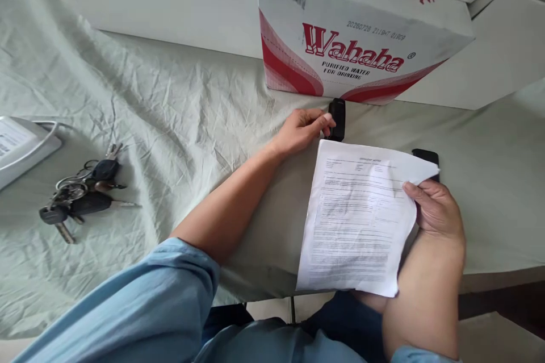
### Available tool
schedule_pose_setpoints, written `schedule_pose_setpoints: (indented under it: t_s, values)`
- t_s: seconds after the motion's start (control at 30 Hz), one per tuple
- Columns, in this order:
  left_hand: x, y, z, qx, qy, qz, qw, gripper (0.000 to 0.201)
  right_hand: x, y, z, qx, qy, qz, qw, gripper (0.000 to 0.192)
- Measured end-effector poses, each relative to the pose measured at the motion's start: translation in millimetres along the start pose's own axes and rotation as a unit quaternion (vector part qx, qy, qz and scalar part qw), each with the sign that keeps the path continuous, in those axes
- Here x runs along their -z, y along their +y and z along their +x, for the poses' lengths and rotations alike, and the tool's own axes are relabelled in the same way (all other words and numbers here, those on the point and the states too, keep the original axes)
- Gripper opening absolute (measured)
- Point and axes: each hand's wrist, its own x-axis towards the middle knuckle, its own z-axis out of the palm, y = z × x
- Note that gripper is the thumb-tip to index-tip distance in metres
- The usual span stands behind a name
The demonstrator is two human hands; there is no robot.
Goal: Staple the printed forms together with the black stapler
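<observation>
My left hand [301, 129] reaches across the cloth-covered table and its fingers grip a small black object [338, 119] that stands just in front of the cardboard box. My right hand [432, 209] holds a printed sheet of paper [357, 215] by its right edge, thumb on top, above the table's front edge. A second black object [426, 157] shows partly behind the paper's upper right corner; what it is I cannot make out.
A white and red Wahaha water carton [353, 39] stands at the back against a white wall. A bunch of keys [83, 192] lies on the wrinkled pale green cloth [170, 113] at left. A white device [21, 147] sits at the far left edge.
</observation>
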Motion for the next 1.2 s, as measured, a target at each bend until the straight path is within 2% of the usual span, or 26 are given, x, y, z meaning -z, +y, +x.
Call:
schedule_pose_setpoints:
  t_s: [0.07,0.13,0.23,0.3,0.33,0.43,0.5,0.57,0.7,0.83,0.97,1.1,1.2]
  values:
    - [4.0,12.0,-4.7,0.044,-0.036,-0.025,0.998,0.068,-11.5,-0.9,0.5,-0.015,-0.042,-0.007,0.999,0.066]
    - [9.4,19.1,-7.0,0.07,-0.106,-0.012,0.992,0.075,-22.4,-1.6,1.2,-0.032,-0.092,-0.025,0.995,0.061]
    - [16.7,20.6,-5.1,0.064,-0.234,0.08,0.967,0.053,-32.4,-1.9,1.7,-0.029,-0.125,-0.034,0.991,0.059]
    - [18.9,17.8,-2.0,0.048,-0.265,0.119,0.956,0.038,-33.6,-1.7,2.6,-0.008,-0.114,-0.031,0.993,0.059]
    - [19.2,16.0,-0.5,0.044,-0.254,0.12,0.959,0.035,-32.8,-1.5,3.5,0.005,-0.104,-0.028,0.994,0.06]
    - [18.0,11.1,2.6,0.045,-0.174,0.09,0.98,0.038,-27.7,-0.3,7.8,0.032,-0.08,-0.013,0.996,0.067]
    - [16.5,9.6,3.0,0.048,-0.124,0.07,0.989,0.048,-24.8,1.6,11.3,0.031,-0.073,-0.013,0.997,0.071]
    - [14.9,9.9,2.2,0.053,-0.101,0.059,0.992,0.058,-23.3,4.8,14.4,0.025,-0.061,-0.025,0.998,0.072]
    - [12.1,13.2,-1.4,0.06,-0.107,0.01,0.992,0.064,-17.1,11.6,19.3,0.044,-0.01,-0.045,0.998,0.073]
    - [10.1,12.9,-2.3,0.056,-0.07,-0.065,0.994,0.069,1.2,12.3,21.3,0.073,0.046,-0.047,0.995,0.073]
    - [10.6,9.4,1.0,0.075,-0.086,-0.074,0.991,0.057,14.8,8.1,20.1,0.057,0.061,-0.053,0.995,0.069]
    - [13.0,4.9,5.4,0.062,-0.106,-0.017,0.992,0.043,7.1,5.6,21.5,0.069,0.074,-0.034,0.994,0.069]
    - [12.9,2.4,7.4,0.04,-0.08,0.031,0.995,0.049,-8.5,5.6,23.9,0.074,0.069,-0.016,0.995,0.071]
